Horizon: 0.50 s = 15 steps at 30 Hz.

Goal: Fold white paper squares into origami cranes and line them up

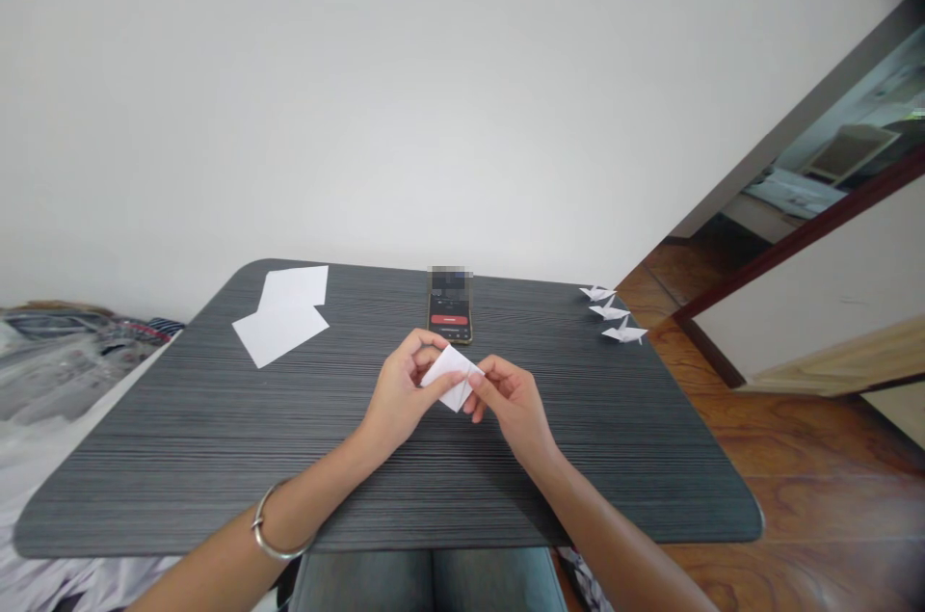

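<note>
Between my two hands is a small piece of folded white paper (455, 366), held above the middle of the dark table (303, 458). My left hand (409, 381) grips its left side, with the thumb lying across the front face. At the right corner, my right hand (510, 395) pinches the paper between thumb and fingers. A crease or flap edge runs near the right thumb. The fingertips behind the paper are partly hidden.
A phone (449, 308) lies just beyond my hands. White paper sheets (281, 334) overlap at the back left. Three folded paper cranes (624, 332) stand in a row near the right edge. A white wall (434, 92) rises behind the table.
</note>
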{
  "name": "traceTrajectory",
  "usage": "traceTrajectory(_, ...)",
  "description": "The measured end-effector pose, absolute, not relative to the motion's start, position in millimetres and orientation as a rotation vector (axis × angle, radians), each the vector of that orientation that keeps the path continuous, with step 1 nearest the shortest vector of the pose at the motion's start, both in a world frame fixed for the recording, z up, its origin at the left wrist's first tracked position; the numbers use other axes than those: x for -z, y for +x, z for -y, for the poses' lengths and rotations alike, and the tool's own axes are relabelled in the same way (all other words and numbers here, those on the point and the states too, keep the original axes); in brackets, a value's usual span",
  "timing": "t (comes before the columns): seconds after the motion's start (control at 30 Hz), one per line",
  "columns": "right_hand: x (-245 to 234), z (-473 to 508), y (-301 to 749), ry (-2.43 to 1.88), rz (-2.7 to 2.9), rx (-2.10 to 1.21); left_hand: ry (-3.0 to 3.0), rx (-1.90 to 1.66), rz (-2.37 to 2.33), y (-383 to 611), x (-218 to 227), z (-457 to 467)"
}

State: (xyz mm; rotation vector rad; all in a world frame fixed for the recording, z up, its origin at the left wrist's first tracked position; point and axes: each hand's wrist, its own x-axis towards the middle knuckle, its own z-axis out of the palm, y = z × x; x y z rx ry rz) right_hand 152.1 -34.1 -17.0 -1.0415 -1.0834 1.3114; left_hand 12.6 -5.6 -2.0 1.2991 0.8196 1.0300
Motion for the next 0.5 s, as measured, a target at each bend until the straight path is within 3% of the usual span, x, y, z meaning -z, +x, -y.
traceTrajectory(0.5, 23.1, 30.0, 161.7, -1.073, 1.041, -1.292, 1.399, -0.824, -0.861, 10.4, 3.2, 3.3)
